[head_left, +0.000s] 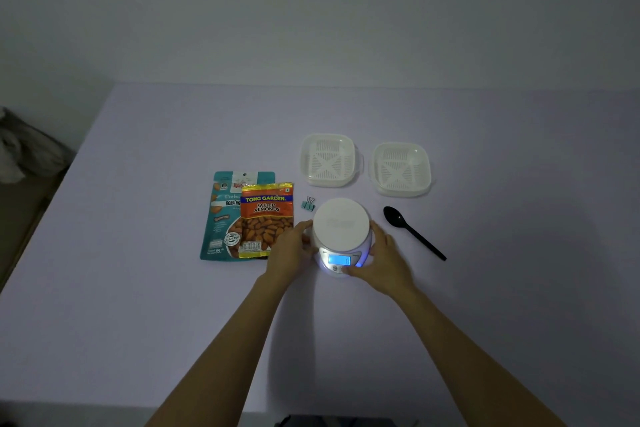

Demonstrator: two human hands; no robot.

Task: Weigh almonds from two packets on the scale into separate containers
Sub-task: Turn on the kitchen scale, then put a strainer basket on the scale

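We see a dim, bluish, softly blurred frame; the small white scale's backlit display (339,260) glows at centre, corners darkening.

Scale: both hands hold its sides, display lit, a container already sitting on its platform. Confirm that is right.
Not quite. In the head view the scale is held by the left hand and right hand, display lit, but its platform is bare; both containers sit on the table behind it.

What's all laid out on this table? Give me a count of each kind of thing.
Almond packets: 2, the teal packet and the orange packet overlapping it
White containers: 2, left container and right container
Scale: 1, the scale, display lit, held by the left hand and right hand
Black spoon: 1
Binder clip: 1
Total: 7
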